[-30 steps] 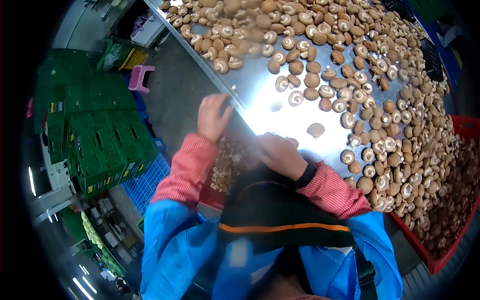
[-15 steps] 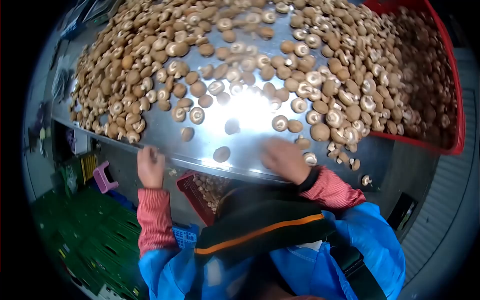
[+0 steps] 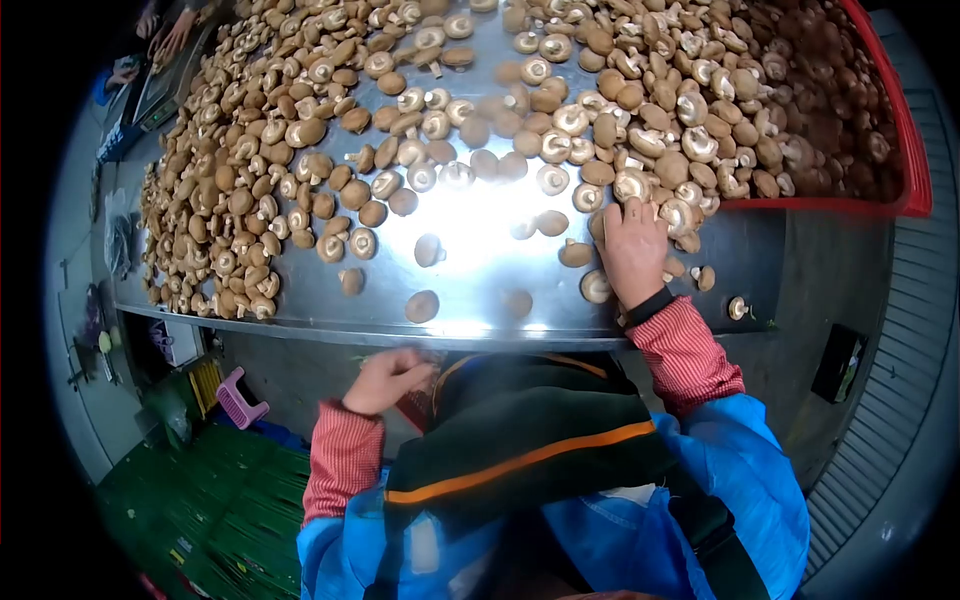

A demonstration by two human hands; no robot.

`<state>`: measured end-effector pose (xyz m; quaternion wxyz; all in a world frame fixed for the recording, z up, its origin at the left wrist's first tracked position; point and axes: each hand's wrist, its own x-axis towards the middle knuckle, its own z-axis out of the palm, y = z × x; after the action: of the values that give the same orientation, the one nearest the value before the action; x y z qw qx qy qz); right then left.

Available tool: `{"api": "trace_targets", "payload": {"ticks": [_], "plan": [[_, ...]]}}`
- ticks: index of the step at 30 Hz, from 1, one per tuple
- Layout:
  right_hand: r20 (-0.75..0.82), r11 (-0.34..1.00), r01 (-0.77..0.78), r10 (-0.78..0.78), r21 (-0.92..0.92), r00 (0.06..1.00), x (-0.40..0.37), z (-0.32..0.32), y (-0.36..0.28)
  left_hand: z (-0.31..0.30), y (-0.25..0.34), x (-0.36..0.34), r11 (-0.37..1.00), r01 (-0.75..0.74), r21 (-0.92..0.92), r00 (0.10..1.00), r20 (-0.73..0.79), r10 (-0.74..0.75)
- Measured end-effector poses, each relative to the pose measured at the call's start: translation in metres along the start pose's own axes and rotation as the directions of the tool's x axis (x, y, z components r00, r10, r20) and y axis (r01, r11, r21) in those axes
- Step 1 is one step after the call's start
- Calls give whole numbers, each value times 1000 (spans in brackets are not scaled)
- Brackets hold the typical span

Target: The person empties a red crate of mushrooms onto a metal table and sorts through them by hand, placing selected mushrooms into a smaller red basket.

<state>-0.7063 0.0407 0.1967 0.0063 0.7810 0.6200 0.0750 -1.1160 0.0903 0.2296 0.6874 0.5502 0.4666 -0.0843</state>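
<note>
Brown-capped mushrooms [image 3: 230, 190] with pale stems lie loose across a shiny metal table [image 3: 380, 290], heaped left and right with scattered ones between. My right hand [image 3: 636, 250] reaches over the near edge of the right-hand heap, fingers stretched forward with the tips touching mushrooms. A pale-gilled mushroom [image 3: 596, 287] lies beside its wrist. Just below the table's front edge is my left hand [image 3: 392, 380], its fingers curled together. Whether anything is in them is hidden. Under that hand, part of a red crate [image 3: 412, 410] shows, mostly covered by my dark apron.
A large red basket [image 3: 915, 170] of mushrooms lies at the right, spilling onto the table. Another person's hands [image 3: 175, 35] are at the far left, near a dark device [image 3: 165, 90]. Below left are a pink stool [image 3: 240, 400] and green crates [image 3: 220, 500].
My right hand has moved forward and right from the table's front edge onto the right heap. My left hand has moved right and down, off the table edge. The view has shifted.
</note>
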Motion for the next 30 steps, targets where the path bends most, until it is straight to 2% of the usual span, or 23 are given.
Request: {"api": "trace_targets", "payload": {"ticks": [2,3,4,6,7,9,10,11,13,14,16,17,20,21,24,26,27,28,30], "plan": [[-59,999,28,-27,21,998,-4,7,-3,12,38,29,993,-114,12,985,128,112],[-90,999,41,-39,27,995,-6,9,-4,19,55,43,990,-130,-53,977,165,137],[-69,991,6,4,136,998,-8,2,-6,28,71,57,983,-143,-119,966,200,164],[-21,936,-66,78,346,997,-14,-18,-12,54,95,79,949,-224,-220,956,138,257],[-7,847,-135,161,514,987,-17,-20,-15,71,107,89,896,-170,-410,963,123,239],[139,647,-133,41,751,989,-19,-56,-25,95,123,103,679,-51,-733,977,106,187],[190,521,-145,-34,841,981,-19,-68,-27,96,121,112,658,23,-752,977,157,146],[118,497,-69,-67,865,991,-20,-66,-27,97,113,124,635,96,-767,972,208,104],[-75,757,13,48,653,996,-2,-43,-9,100,119,128,597,220,-771,958,287,17],[-181,857,26,78,515,980,11,-29,1,100,119,128,607,226,-762,958,286,2],[-221,938,32,48,345,974,38,0,19,98,117,127,629,239,-740,958,284,-30],[-237,967,32,31,254,971,47,12,25,97,114,129,629,231,-742,953,304,9],[-295,959,158,-84,235,952,65,29,27,91,108,137,614,214,-760,933,344,101],[-214,974,116,-74,194,974,63,20,23,90,108,140,598,217,-771,932,346,108],[-140,930,89,-41,356,989,29,-18,1,89,124,140,540,239,-807,918,369,145],[-292,856,247,-120,453,949,1,-31,-20,93,128,142,537,234,-811,933,342,110],[-325,715,302,-110,630,939,-8,-38,-25,97,124,146,556,218,-802,951,303,65],[-268,766,215,-58,606,962,-12,-36,-18,99,122,148,576,204,-792,965,262,19],[-157,840,42,51,541,986,-25,-27,13,97,122,147,679,124,-723,947,291,137]]}}
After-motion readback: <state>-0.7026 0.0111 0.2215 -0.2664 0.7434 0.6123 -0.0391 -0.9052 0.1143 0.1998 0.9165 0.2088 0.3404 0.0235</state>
